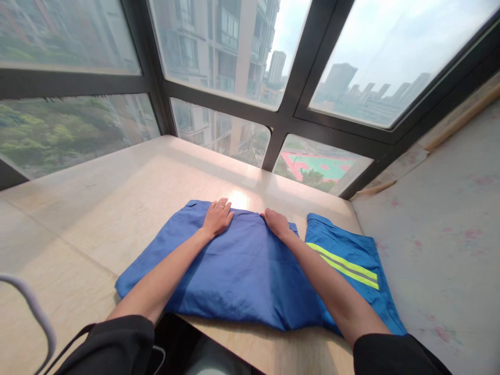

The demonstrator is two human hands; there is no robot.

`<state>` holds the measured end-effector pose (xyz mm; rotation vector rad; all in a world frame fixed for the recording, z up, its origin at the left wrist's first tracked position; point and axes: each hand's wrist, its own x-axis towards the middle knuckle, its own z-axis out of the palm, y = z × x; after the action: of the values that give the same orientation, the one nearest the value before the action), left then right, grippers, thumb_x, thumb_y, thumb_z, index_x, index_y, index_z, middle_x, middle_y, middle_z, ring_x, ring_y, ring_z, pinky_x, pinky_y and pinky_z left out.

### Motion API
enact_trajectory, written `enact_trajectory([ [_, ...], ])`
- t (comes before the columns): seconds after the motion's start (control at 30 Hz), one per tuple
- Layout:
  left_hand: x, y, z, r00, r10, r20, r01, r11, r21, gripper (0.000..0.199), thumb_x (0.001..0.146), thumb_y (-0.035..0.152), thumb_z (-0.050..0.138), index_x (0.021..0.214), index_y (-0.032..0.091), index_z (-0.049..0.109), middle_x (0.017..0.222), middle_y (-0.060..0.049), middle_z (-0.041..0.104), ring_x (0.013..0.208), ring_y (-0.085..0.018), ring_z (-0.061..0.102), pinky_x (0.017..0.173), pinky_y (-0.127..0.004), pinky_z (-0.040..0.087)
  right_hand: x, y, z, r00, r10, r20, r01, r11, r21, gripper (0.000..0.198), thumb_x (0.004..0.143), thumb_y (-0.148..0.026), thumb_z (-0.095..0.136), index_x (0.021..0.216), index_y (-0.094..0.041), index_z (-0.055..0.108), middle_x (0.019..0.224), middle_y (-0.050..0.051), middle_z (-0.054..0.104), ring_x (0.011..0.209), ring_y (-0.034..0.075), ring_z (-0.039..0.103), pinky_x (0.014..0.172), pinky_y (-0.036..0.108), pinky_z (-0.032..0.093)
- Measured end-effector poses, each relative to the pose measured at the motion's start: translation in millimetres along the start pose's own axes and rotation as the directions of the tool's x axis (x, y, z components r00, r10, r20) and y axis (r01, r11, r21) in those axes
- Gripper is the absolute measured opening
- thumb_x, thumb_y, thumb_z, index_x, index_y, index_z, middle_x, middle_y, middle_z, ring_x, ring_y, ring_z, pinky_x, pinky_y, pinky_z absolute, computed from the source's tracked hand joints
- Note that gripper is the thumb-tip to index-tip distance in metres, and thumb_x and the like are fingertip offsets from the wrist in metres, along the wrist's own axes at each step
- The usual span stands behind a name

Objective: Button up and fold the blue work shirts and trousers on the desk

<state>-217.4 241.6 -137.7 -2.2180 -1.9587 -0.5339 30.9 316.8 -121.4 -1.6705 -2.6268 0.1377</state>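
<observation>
A folded blue work garment (pixel 238 265) lies across the stone-like ledge, its far edge showing a band and small tabs near the corners. My left hand (pixel 217 216), with a ring on one finger, rests flat on that far edge with its fingers stretched out. Farther right along the same edge, my right hand (pixel 275 223) has its fingers curled over the fabric and pinches it. Beside it on the right lies a second folded blue garment (pixel 347 239) with two yellow-green stripes around a grey one, partly hidden by my right forearm.
Dark window frames (pixel 287 104) and glass border the pale ledge (pixel 78 219) at the back. A wall with floral paper (pixel 441 234) rises at the right. A black glossy object (pixel 195 349) is at the bottom, and a grey-white cable (pixel 39 312) curves at lower left.
</observation>
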Motion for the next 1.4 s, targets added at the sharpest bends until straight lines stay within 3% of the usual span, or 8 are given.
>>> enact_trajectory([
  [0.17, -27.8, -38.0, -6.8, 0.954, -0.297, 0.045, 0.289, 0.947, 0.143, 0.068, 0.099, 0.051, 0.029, 0.146, 0.005, 0.044, 0.154, -0.024, 0.039, 0.147, -0.037, 0.028, 0.117, -0.055, 0.020, -8.5, -18.5, -1.6, 0.989, 0.074, -0.129, -0.088, 0.991, -0.101, 0.033, 0.104, -0.027, 0.032, 0.117, -0.012, 0.058, 0.117, 0.020, 0.064, 0.111, 0.031, 0.058, 0.091, 0.041, 0.041],
  [0.27, -37.4, -47.8, -10.6, 0.920, -0.385, 0.073, 0.370, 0.915, 0.158, 0.073, 0.098, 0.055, 0.025, 0.147, 0.004, 0.042, 0.154, -0.024, 0.039, 0.147, -0.038, 0.027, 0.117, -0.057, 0.019, -11.7, -38.4, -2.3, 0.975, -0.024, -0.219, -0.001, 0.994, -0.110, 0.040, 0.104, -0.028, 0.031, 0.134, -0.011, 0.050, 0.131, 0.021, 0.058, 0.121, 0.029, 0.053, 0.100, 0.040, 0.038],
  [0.4, -39.7, -50.0, -11.7, 0.917, -0.386, 0.099, 0.371, 0.918, 0.143, 0.075, 0.099, 0.057, 0.021, 0.149, 0.004, 0.040, 0.156, -0.023, 0.036, 0.147, -0.037, 0.026, 0.118, -0.056, 0.017, -16.8, -59.6, 13.0, 0.959, -0.245, -0.146, 0.238, 0.969, -0.065, 0.063, 0.104, -0.049, 0.027, 0.151, -0.009, 0.033, 0.157, 0.019, 0.036, 0.144, 0.029, 0.031, 0.115, 0.042, 0.023],
  [0.57, -38.8, -50.4, -12.4, 0.910, -0.392, 0.137, 0.376, 0.918, 0.129, 0.076, 0.098, 0.059, 0.019, 0.150, 0.007, 0.038, 0.158, -0.021, 0.033, 0.149, -0.035, 0.023, 0.119, -0.055, 0.015, -17.6, -50.5, 29.2, 0.994, -0.100, -0.032, 0.101, 0.995, 0.019, 0.078, 0.101, -0.061, 0.020, 0.154, -0.005, 0.028, 0.160, 0.020, 0.028, 0.148, 0.029, 0.026, 0.118, 0.043, 0.020],
  [0.97, -46.9, -70.0, -19.9, 0.944, -0.270, 0.189, 0.256, 0.962, 0.094, 0.071, 0.100, 0.053, 0.022, 0.151, 0.006, 0.036, 0.159, -0.021, 0.030, 0.150, -0.033, 0.023, 0.120, -0.050, 0.017, -32.9, -16.7, 28.4, 0.992, -0.074, -0.101, 0.073, 0.997, -0.012, 0.071, 0.101, -0.059, 0.021, 0.151, -0.010, 0.035, 0.158, 0.015, 0.034, 0.146, 0.029, 0.030, 0.118, 0.044, 0.022],
  [1.07, -51.4, -76.6, -24.6, 0.961, -0.225, 0.160, 0.214, 0.974, 0.080, 0.065, 0.100, 0.048, 0.026, 0.146, 0.006, 0.045, 0.157, -0.019, 0.036, 0.149, -0.032, 0.026, 0.119, -0.047, 0.023, -32.5, -12.6, 29.2, 0.991, -0.086, -0.098, 0.085, 0.996, -0.010, 0.071, 0.101, -0.058, 0.022, 0.152, -0.010, 0.035, 0.158, 0.016, 0.034, 0.146, 0.030, 0.030, 0.118, 0.044, 0.022],
  [1.23, -64.8, -86.6, -41.3, 0.976, -0.219, -0.008, 0.218, 0.965, 0.148, 0.052, 0.098, 0.034, 0.026, 0.122, 0.010, 0.065, 0.142, -0.017, 0.055, 0.144, -0.032, 0.035, 0.109, -0.048, 0.035, -31.9, -6.8, 28.3, 0.989, -0.120, -0.090, 0.120, 0.993, -0.012, 0.067, 0.102, -0.056, 0.024, 0.151, -0.012, 0.036, 0.158, 0.014, 0.035, 0.146, 0.028, 0.030, 0.117, 0.043, 0.023],
  [1.4, -70.3, -86.6, -51.4, 0.946, -0.308, 0.103, 0.277, 0.930, 0.241, 0.051, 0.096, 0.033, 0.028, 0.125, 0.008, 0.061, 0.129, -0.023, 0.062, 0.126, -0.035, 0.053, 0.094, -0.048, 0.046, -35.6, -11.4, 23.7, 0.986, -0.107, -0.131, 0.101, 0.994, -0.052, 0.062, 0.102, -0.052, 0.028, 0.148, -0.011, 0.041, 0.155, 0.017, 0.040, 0.142, 0.029, 0.035, 0.114, 0.044, 0.027],
])
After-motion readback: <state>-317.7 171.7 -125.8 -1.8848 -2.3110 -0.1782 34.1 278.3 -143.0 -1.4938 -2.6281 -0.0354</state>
